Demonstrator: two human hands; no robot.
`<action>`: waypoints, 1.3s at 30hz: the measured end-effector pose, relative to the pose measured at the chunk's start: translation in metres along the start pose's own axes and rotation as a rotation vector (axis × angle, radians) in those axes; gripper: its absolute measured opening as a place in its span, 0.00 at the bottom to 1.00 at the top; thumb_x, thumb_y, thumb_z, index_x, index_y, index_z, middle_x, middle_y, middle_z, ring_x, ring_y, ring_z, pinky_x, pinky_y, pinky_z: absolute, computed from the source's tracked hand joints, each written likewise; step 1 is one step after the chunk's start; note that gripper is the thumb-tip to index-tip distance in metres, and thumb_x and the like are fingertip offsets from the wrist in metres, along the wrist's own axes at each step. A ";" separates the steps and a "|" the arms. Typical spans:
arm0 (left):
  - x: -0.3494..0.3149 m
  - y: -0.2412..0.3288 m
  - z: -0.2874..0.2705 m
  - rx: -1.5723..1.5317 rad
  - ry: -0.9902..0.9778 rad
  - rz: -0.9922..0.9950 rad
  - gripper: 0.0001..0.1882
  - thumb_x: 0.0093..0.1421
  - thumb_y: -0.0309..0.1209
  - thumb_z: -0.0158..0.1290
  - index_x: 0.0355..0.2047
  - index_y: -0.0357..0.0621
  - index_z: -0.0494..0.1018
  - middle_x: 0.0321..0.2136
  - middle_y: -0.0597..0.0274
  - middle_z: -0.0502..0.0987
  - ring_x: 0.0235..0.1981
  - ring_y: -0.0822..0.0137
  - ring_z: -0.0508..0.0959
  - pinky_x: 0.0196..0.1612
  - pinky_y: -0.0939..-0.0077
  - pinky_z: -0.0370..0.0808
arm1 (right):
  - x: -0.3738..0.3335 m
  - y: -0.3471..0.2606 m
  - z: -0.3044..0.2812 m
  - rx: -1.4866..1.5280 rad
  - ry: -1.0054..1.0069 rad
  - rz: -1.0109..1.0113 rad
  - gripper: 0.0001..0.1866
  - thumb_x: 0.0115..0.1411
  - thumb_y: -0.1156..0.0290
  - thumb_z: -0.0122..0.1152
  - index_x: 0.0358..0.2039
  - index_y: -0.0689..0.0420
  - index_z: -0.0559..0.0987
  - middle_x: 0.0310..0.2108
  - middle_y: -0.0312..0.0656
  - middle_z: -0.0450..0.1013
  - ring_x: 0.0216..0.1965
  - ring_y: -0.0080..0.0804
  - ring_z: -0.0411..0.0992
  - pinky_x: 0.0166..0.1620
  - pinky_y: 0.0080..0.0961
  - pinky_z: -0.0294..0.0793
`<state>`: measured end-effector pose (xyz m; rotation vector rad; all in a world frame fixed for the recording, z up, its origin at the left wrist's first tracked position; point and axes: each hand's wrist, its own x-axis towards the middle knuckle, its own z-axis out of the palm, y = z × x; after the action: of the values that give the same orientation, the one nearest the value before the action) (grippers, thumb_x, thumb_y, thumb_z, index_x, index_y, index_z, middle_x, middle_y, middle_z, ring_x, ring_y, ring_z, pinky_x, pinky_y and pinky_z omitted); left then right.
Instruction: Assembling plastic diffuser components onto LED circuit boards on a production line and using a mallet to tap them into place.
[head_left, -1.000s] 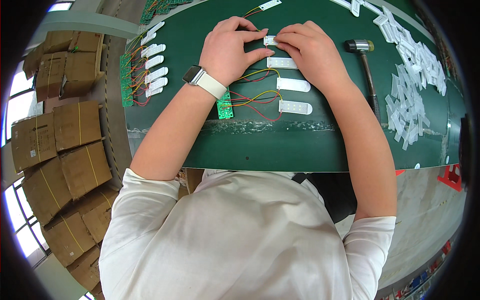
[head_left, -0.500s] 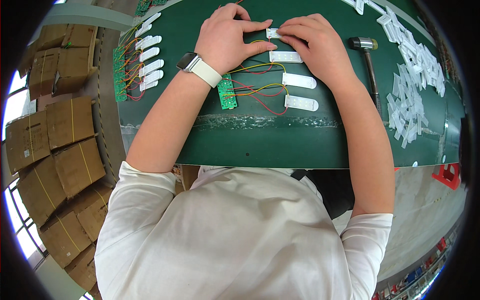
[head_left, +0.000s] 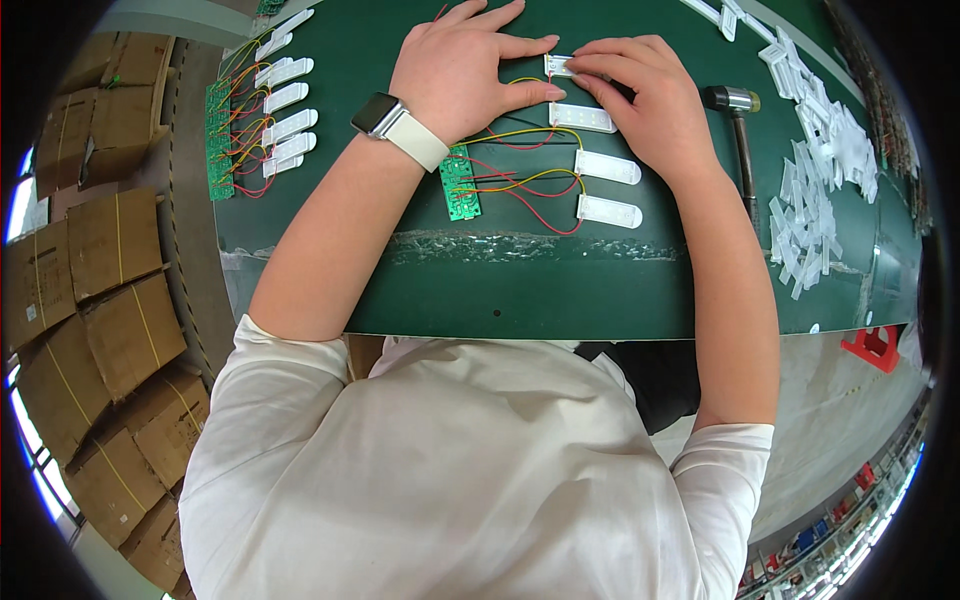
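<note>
On tbl (head_left: 560, 300) ctr | 1 PCB (head_left: 460, 187) | 4 strips (head_left: 608, 167) | R hand (head_left: 646, 108) grips 1

Both bare forearms (head_left: 340, 225) extended upward through the frame, elbows bent. At upper centre, the left hand (head_left: 448, 85) presented its back, thumb and forefinger parted; the right hand (head_left: 648, 100), opposite, had curved fingers, thumb near forefinger.

The green table (head_left: 590, 300) bore at left green circuit boards (head_left: 219, 150) wired to white tabs (head_left: 290, 126), in the middle a smaller board (head_left: 461, 190) wired to rounded strips (head_left: 608, 167), then a hammer (head_left: 742, 155), and at right translucent slips (head_left: 803, 225) heaped on the near side of piled white casings (head_left: 825, 120).
</note>
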<state>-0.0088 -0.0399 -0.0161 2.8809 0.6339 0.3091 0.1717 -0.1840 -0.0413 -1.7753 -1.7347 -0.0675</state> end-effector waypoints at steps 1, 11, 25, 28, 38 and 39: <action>0.000 0.000 -0.001 0.002 -0.002 0.007 0.27 0.58 0.53 0.63 0.56 0.60 0.81 0.66 0.53 0.71 0.68 0.48 0.67 0.64 0.52 0.66 | 0.000 0.001 0.001 0.000 -0.002 -0.003 0.09 0.59 0.70 0.70 0.41 0.51 0.88 0.44 0.33 0.82 0.47 0.35 0.75 0.51 0.31 0.77; -0.002 -0.004 0.004 0.031 0.033 0.029 0.27 0.60 0.53 0.61 0.58 0.63 0.80 0.66 0.54 0.71 0.68 0.49 0.66 0.64 0.52 0.65 | 0.002 0.003 0.004 0.016 0.058 -0.059 0.07 0.58 0.69 0.70 0.39 0.51 0.88 0.41 0.31 0.82 0.44 0.34 0.75 0.48 0.30 0.77; -0.002 -0.015 0.015 0.061 0.106 0.098 0.28 0.55 0.53 0.65 0.57 0.70 0.80 0.66 0.61 0.71 0.67 0.52 0.69 0.64 0.59 0.72 | 0.003 0.005 -0.027 0.151 -0.055 -0.014 0.10 0.62 0.66 0.69 0.42 0.55 0.86 0.45 0.39 0.82 0.48 0.39 0.78 0.52 0.34 0.77; -0.004 -0.024 0.014 0.052 0.146 0.110 0.27 0.55 0.54 0.65 0.56 0.71 0.81 0.65 0.62 0.73 0.66 0.53 0.71 0.63 0.60 0.73 | -0.013 -0.014 -0.089 0.147 -0.060 0.237 0.14 0.60 0.60 0.70 0.44 0.52 0.87 0.41 0.42 0.82 0.44 0.42 0.79 0.48 0.36 0.77; 0.003 -0.011 0.015 0.038 0.049 0.059 0.29 0.57 0.49 0.66 0.60 0.69 0.79 0.68 0.66 0.69 0.70 0.53 0.65 0.67 0.59 0.68 | -0.119 0.069 -0.165 -0.313 0.136 0.946 0.19 0.58 0.54 0.71 0.46 0.50 0.88 0.39 0.42 0.83 0.40 0.35 0.78 0.44 0.34 0.78; 0.002 -0.012 0.016 0.045 0.047 0.051 0.29 0.57 0.49 0.65 0.60 0.69 0.79 0.68 0.66 0.69 0.70 0.53 0.65 0.67 0.59 0.68 | -0.116 0.077 -0.164 -0.314 0.135 0.941 0.19 0.58 0.54 0.71 0.46 0.50 0.88 0.39 0.42 0.83 0.40 0.35 0.78 0.44 0.34 0.78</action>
<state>-0.0076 -0.0305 -0.0331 2.9449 0.5827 0.3750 0.2914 -0.3567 0.0035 -2.5748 -0.6858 -0.0550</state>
